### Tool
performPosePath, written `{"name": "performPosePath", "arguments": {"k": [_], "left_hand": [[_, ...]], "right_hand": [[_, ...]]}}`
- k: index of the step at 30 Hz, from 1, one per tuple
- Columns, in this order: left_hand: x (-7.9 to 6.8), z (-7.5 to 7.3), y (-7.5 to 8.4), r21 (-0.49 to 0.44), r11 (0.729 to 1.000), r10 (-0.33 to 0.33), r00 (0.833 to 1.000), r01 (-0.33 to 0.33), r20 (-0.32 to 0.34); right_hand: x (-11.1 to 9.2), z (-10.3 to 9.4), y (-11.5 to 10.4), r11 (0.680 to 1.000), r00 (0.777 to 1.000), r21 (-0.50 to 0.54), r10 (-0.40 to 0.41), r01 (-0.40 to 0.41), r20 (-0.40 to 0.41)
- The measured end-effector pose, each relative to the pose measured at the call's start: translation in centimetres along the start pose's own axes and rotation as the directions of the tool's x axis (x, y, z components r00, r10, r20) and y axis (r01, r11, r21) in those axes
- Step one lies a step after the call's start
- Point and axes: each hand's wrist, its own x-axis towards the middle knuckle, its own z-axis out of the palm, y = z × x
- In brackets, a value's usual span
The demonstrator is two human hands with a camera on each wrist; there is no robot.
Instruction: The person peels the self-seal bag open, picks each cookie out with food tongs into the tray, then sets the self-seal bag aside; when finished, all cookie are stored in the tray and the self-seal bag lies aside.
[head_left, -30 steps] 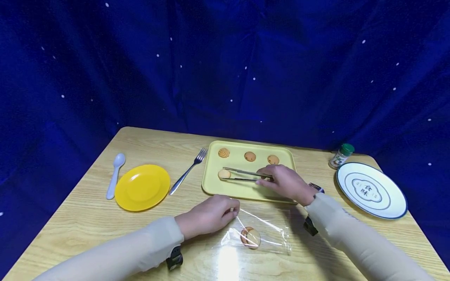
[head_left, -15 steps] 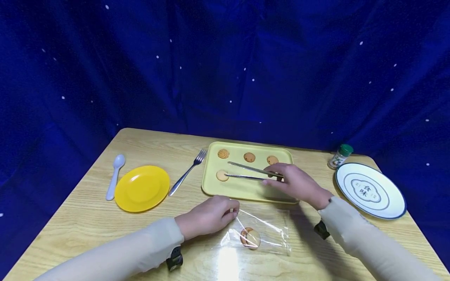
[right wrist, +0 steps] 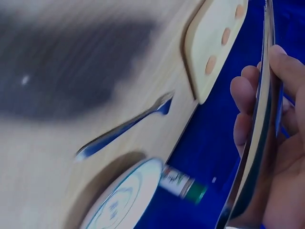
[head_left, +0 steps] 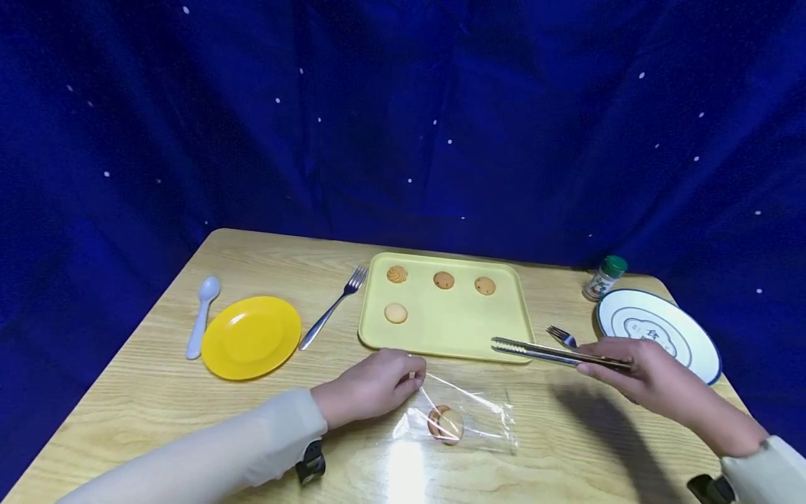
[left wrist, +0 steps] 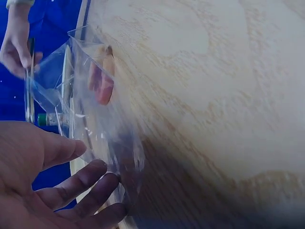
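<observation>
My left hand (head_left: 374, 386) pinches the edge of a clear plastic bag (head_left: 488, 418) lying on the table. Inside the bag, a pale round cookie (head_left: 451, 425) overlaps a browner one. Above the table's right side, my right hand (head_left: 651, 372) grips metal tongs (head_left: 548, 352), whose arms are close together with nothing between the tips. Behind the bag, the pale yellow tray (head_left: 460, 329) bears a swirled cookie (head_left: 397, 274), two speckled cookies along its back and a plain pale cookie (head_left: 396, 313) at front left. In the left wrist view, the bag (left wrist: 107, 124) bulges beside my fingers.
A yellow plate (head_left: 252, 339), a white spoon (head_left: 201, 318) and a fork (head_left: 334, 308) lie to the left. Rightward are a second fork (head_left: 561, 337), partly behind my hand, a white blue-rimmed plate (head_left: 689, 336) and a green-capped shaker (head_left: 604, 278).
The tongs have let go of the plain pale cookie, leaving it on the tray. My right hand has drawn the tongs right and nearer. The left hand and bag stay put.
</observation>
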Motion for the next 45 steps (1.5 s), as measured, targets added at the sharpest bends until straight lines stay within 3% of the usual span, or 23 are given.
{"name": "performPosePath", "arguments": {"k": [6, 10, 13, 17, 20, 27, 34, 45], "left_hand": [[0.1, 0.0, -0.4, -0.016, 1.0, -0.013, 1.0, 0.013, -0.006], [0.2, 0.0, -0.4, -0.02, 1.0, -0.009, 1.0, 0.009, 0.001], [0.2, 0.0, -0.4, -0.035, 0.999, -0.006, 1.0, 0.007, 0.011], [0.2, -0.1, -0.4, -0.056, 0.998, -0.007, 1.0, 0.008, 0.019], [0.1, -0.1, -0.4, -0.061, 0.998, -0.005, 1.0, 0.007, 0.019], [0.3, 0.0, -0.2, -0.059, 0.998, 0.001, 1.0, 0.0, 0.025], [0.5, 0.2, -0.2, -0.047, 0.999, -0.006, 1.0, 0.007, 0.028], [0.4, 0.2, -0.3, -0.024, 1.0, 0.001, 1.0, 0.0, 0.018]], "right_hand": [[-3.6, -0.9, 0.4, 0.999, 0.999, 0.031, -0.024, 0.025, -0.046], [-5.4, -0.3, 0.3, 0.994, 0.998, 0.079, -0.068, 0.069, -0.013], [-5.9, 0.6, -0.4, 0.996, 0.998, 0.074, -0.048, 0.045, 0.044], [-5.0, 1.7, -1.4, 0.999, 0.995, -0.05, -0.015, 0.02, 0.103], [-3.8, 2.5, -1.8, 0.994, 0.989, -0.095, -0.046, 0.059, 0.137], [-1.5, 4.3, -1.6, 0.995, 0.97, -0.025, -0.093, 0.102, 0.226], [-0.1, 5.3, -1.7, 0.973, 0.952, -0.004, -0.227, 0.233, 0.207], [0.2, 5.8, -1.6, 0.975, 0.952, 0.047, -0.221, 0.216, 0.212]]}}
